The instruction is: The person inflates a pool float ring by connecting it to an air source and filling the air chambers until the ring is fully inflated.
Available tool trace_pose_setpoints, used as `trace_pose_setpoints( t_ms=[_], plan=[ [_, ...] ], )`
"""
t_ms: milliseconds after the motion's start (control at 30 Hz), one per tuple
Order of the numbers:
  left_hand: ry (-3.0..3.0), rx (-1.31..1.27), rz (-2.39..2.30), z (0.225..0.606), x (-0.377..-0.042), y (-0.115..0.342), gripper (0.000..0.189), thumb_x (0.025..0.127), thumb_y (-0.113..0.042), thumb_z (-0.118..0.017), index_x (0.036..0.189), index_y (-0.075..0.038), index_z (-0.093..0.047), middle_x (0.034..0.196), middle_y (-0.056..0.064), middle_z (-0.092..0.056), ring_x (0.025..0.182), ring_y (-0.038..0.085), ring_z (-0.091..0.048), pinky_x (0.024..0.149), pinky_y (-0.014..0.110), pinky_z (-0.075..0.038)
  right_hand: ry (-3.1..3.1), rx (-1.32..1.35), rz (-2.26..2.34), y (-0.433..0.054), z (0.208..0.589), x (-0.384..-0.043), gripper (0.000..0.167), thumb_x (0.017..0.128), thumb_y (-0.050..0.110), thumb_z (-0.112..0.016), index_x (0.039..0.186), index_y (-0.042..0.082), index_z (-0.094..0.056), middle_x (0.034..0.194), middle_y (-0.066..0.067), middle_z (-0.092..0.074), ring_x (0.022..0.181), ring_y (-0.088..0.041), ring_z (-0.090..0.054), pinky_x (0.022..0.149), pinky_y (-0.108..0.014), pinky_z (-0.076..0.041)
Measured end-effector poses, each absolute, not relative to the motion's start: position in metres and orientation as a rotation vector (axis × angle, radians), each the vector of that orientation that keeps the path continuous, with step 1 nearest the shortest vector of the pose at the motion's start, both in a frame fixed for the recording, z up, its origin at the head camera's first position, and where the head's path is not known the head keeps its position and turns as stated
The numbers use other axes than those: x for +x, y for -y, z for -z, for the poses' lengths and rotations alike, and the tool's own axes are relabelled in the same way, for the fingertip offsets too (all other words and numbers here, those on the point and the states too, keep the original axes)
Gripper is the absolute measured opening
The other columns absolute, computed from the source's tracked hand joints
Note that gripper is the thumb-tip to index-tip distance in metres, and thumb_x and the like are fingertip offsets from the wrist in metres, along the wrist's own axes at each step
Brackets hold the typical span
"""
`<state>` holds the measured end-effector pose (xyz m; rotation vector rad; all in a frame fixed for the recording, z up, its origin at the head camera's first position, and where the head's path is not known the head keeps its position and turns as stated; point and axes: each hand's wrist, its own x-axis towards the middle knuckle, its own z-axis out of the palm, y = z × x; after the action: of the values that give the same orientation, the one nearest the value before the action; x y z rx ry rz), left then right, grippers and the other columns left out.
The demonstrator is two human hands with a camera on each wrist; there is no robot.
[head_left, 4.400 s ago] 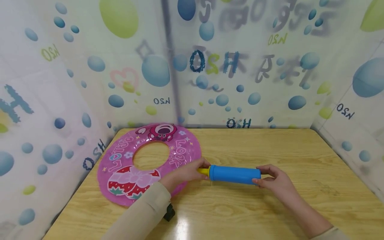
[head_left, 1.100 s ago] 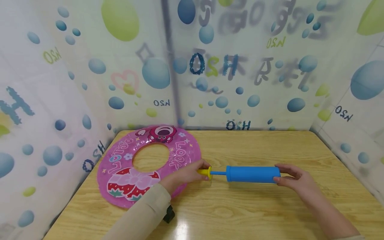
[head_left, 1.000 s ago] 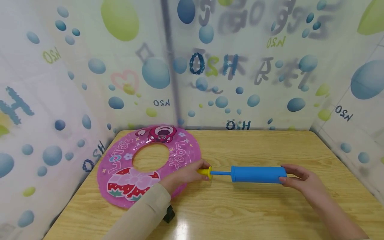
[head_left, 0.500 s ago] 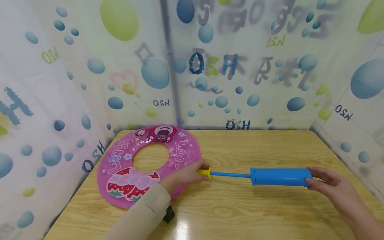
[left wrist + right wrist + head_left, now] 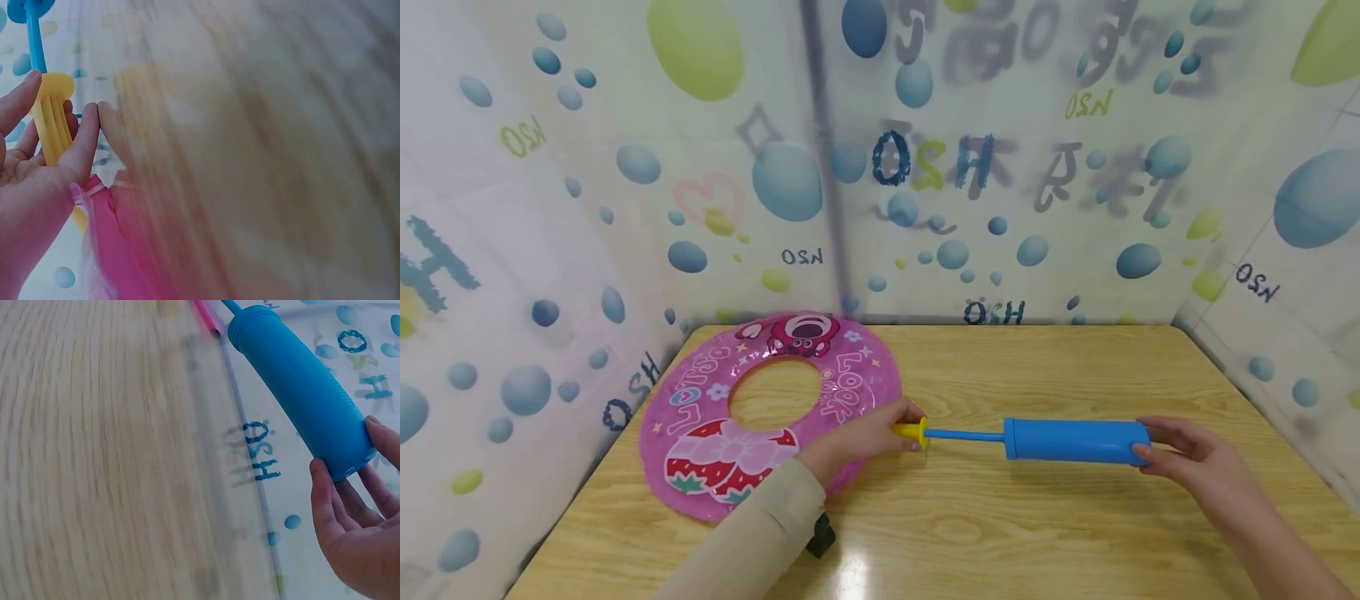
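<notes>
In the head view, the blue pump (image 5: 1078, 441) is placed between the two hands, and it appears to be raised over the wooden table (image 5: 1000, 533). Its long axis goes from left to right, almost parallel to the back edge of the table. The important relation seems to be this one line: the left hand (image 5: 876, 429) has the yellow handle (image 5: 913, 432) at one end, the right hand (image 5: 1195, 462) has the barrel's far end, and a bare length of thin rod (image 5: 966, 435) shows between handle and barrel. The right hand is therefore the nearer one to the barrel. The handle points left, to the side of the pink ring (image 5: 688, 392).

In the left wrist view, the handle is slightly tilted, with the rod continuing upward from it. The thumb is on one side and fingers are on the other, holding the handle between them; how firmly, one cannot tell.

In the right wrist view, the barrel slants from upper left to lower right. The fingertips (image 5: 319, 467) pinch its end from opposite sides, while the palm seems apart from it.
</notes>
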<state>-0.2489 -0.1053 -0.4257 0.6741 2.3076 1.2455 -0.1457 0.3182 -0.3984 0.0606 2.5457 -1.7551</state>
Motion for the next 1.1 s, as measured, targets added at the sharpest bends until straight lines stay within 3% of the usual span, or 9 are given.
trace_pose_setpoints(
  t_ms=[167,600,867,1100],
  plan=[
    [-2.301,0.660,-1.262,0.425,-0.249,0.105,0.034,0.091,-0.014,-0.070,0.121,-0.009,-0.055,0.122,0.003,-0.058,0.119,0.024,-0.051,0.109,0.044,-0.034,-2.508,0.031,1.785,-0.300,0.401,-0.153,0.056,0.095,0.025,-0.066,0.139,-0.003,-0.045,0.109,0.019,-0.060,0.092,-0.011,-0.068,0.081,-0.029,-0.055],
    [-2.292,0.674,-1.279,0.423,-0.248,0.104,0.035,0.091,-0.011,-0.069,0.122,-0.005,-0.054,0.120,0.006,-0.059,0.114,0.023,-0.052,0.107,0.044,-0.036,-2.452,-0.032,1.850,-0.246,0.407,-0.169,0.062,0.092,0.021,-0.070,0.139,-0.008,-0.042,0.130,-0.026,-0.052,0.093,-0.014,-0.067,0.082,-0.039,-0.056],
    [-2.289,0.647,-1.283,0.423,-0.246,0.103,0.035,0.090,-0.013,-0.070,0.122,-0.008,-0.054,0.123,0.005,-0.057,0.121,0.027,-0.050,0.108,0.045,-0.035,-2.399,0.014,1.842,-0.221,0.410,-0.172,0.066,0.089,0.026,-0.074,0.139,-0.005,-0.044,0.132,-0.025,-0.051,0.096,-0.022,-0.066,0.084,-0.040,-0.055],
    [-2.307,0.620,-1.297,0.423,-0.246,0.102,0.035,0.090,-0.014,-0.071,0.121,-0.008,-0.057,0.121,0.004,-0.059,0.118,0.025,-0.052,0.107,0.045,-0.036,-2.405,0.022,1.846,-0.219,0.405,-0.169,0.066,0.088,0.025,-0.074,0.139,-0.004,-0.044,0.133,-0.023,-0.050,0.095,-0.021,-0.066,0.086,-0.042,-0.054]
  ],
)
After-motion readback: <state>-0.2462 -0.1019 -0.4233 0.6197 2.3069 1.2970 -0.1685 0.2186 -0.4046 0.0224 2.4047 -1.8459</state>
